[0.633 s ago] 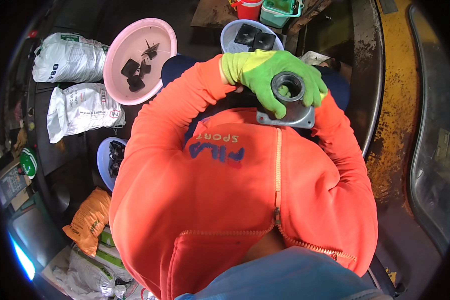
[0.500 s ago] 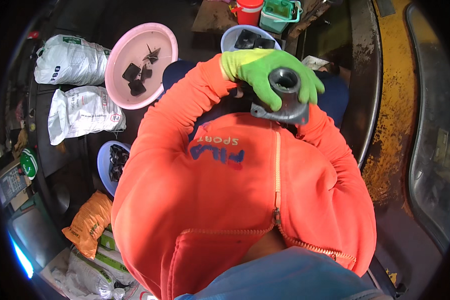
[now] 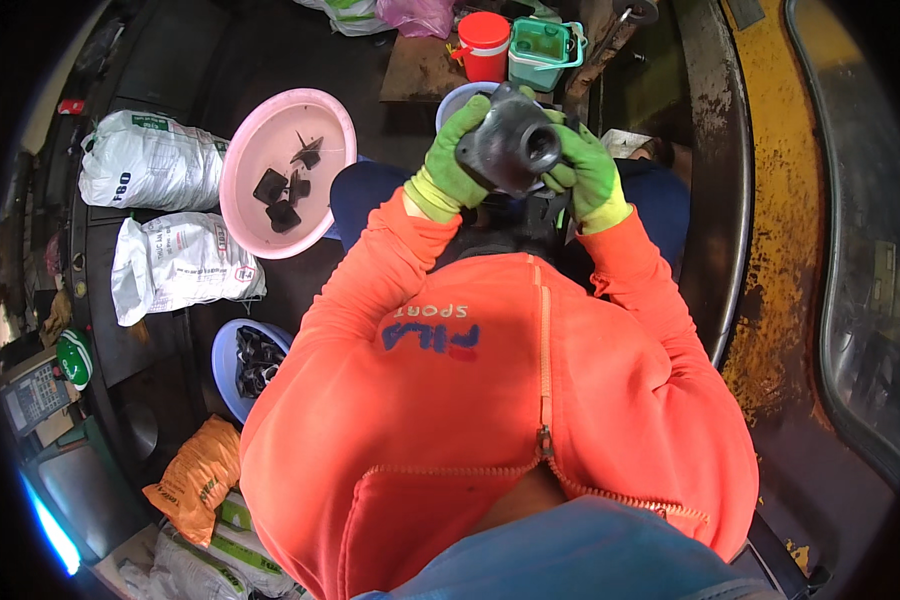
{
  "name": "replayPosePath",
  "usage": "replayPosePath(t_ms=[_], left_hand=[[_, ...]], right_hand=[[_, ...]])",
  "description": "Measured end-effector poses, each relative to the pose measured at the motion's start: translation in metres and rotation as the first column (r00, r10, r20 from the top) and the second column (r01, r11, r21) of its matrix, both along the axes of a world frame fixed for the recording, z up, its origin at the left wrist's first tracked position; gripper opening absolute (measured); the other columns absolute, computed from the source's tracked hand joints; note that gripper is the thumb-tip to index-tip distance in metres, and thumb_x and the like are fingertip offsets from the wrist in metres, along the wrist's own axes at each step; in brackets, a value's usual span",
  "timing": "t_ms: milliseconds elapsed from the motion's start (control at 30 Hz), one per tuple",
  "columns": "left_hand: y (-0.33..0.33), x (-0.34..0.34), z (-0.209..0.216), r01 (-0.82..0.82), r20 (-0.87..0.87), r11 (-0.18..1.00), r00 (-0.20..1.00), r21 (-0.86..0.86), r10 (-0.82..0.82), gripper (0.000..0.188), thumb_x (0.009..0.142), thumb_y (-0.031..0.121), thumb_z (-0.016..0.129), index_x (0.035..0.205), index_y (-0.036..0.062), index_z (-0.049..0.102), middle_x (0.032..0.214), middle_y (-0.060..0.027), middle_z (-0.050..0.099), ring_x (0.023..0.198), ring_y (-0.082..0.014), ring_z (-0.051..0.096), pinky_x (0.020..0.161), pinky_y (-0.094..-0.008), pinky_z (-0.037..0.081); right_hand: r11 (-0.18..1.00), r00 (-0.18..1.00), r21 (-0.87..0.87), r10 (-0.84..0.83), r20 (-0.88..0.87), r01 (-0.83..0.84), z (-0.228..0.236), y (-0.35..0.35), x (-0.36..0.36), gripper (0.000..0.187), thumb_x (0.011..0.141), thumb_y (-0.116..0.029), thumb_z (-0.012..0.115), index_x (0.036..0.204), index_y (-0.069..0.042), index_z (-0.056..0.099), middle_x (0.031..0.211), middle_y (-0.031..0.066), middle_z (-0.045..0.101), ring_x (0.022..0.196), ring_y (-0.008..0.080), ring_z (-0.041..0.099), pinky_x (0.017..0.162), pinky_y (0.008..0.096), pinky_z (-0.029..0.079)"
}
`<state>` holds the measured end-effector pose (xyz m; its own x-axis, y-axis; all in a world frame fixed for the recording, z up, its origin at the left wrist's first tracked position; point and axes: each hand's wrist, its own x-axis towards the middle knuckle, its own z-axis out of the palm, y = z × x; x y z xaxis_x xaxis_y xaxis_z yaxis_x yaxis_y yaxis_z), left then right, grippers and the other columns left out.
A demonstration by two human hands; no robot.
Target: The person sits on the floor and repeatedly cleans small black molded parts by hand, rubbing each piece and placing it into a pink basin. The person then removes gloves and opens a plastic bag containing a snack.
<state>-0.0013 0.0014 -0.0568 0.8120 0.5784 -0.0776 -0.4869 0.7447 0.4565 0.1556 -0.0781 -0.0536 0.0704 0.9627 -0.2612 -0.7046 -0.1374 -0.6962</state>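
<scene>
A black flanged part (image 3: 508, 140) with a hollow round neck is held up in front of my chest. Its neck is tilted over to the right. My left hand (image 3: 454, 158), in a green and yellow glove, is closed on the left edge of the flange. On the other side my right hand (image 3: 592, 172), gloved alike, has its fingers bent against the part beside the neck opening. A light blue basin (image 3: 454, 101) lies just beyond, mostly hidden by the part and my hands.
To the left stands a pink basin (image 3: 240, 150) with several dark pieces in it. White sacks (image 3: 155, 160) lie farther left. A blue basin (image 3: 225, 365) of black scraps sits nearer, above an orange bag (image 3: 200, 475). Ahead are a red bucket (image 3: 484, 60) and a green basket (image 3: 540, 60). A rusty yellow panel (image 3: 770, 200) rises at right.
The part has risen away from my chest and leftward, and its neck has turned over. My left hand has shifted from on top to its left edge. My right hand has come into sight.
</scene>
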Motion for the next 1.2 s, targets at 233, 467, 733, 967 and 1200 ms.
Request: replayPosePath(t_ms=[233,467,733,967,1200], left_hand=[[-0.002,-0.008,-0.01,0.039,0.128,0.974,0.992,-0.222,-0.011,0.047,0.088,0.034,0.057,0.125,0.0053,0.056,0.126,-0.0149,0.06,0.114,-0.0342,0.057,0.095,-0.0498,0.047],[-0.002,-0.008,0.003,0.115,0.072,0.983,0.992,-0.145,-0.106,0.041,0.089,0.034,0.053,0.116,0.0036,0.06,0.116,-0.0147,0.063,0.101,-0.0351,0.061,0.073,-0.0472,0.052],[-0.002,-0.011,0.013,0.06,0.007,0.988,0.998,-0.144,-0.06,0.042,0.084,0.025,0.054,0.119,0.0016,0.057,0.109,-0.0147,0.064,0.102,-0.0315,0.061,0.079,-0.0487,0.054],[0.001,-0.01,0.014,0.049,0.155,0.993,0.987,-0.107,-0.032,0.048,0.078,0.016,0.055,0.123,-0.0013,0.053,0.113,-0.0165,0.06,0.107,-0.0331,0.06,0.092,-0.0491,0.051],[0.006,-0.009,0.024,-0.124,0.154,0.97,0.984,0.207,0.092,0.055,0.072,0.015,0.059,0.123,-0.0051,0.051,0.115,-0.0173,0.058,0.105,-0.0319,0.061,0.093,-0.0434,0.052]], right_hand=[[0.969,0.547,0.244,-0.223,0.807,0.035,0.01,-0.007,0.018,0.035,0.095,-0.013,0.058,0.127,-0.002,0.053,0.102,0.0059,0.064,0.093,0.0131,0.059,0.081,0.0277,0.048],[0.83,0.018,0.284,-0.314,0.949,-0.48,0.034,-0.009,0.038,0.026,0.09,-0.009,0.058,0.114,-0.004,0.065,0.096,0.0125,0.068,0.087,0.0293,0.065,0.075,0.0361,0.052],[0.815,-0.09,0.242,-0.337,0.937,-0.527,0.037,-0.011,0.035,0.025,0.089,-0.012,0.062,0.113,-0.008,0.066,0.091,0.0101,0.068,0.079,0.0287,0.066,0.068,0.0367,0.053],[0.827,0.041,0.345,-0.366,0.93,-0.445,0.016,-0.016,0.028,0.024,0.089,-0.012,0.064,0.111,-0.004,0.066,0.097,0.0126,0.069,0.088,0.0293,0.067,0.075,0.0353,0.054],[0.859,0.202,0.353,-0.297,0.933,-0.37,0.014,-0.025,0.01,0.025,0.091,-0.01,0.062,0.112,0.003,0.063,0.105,0.0184,0.067,0.093,0.0309,0.067,0.079,0.0341,0.054]])
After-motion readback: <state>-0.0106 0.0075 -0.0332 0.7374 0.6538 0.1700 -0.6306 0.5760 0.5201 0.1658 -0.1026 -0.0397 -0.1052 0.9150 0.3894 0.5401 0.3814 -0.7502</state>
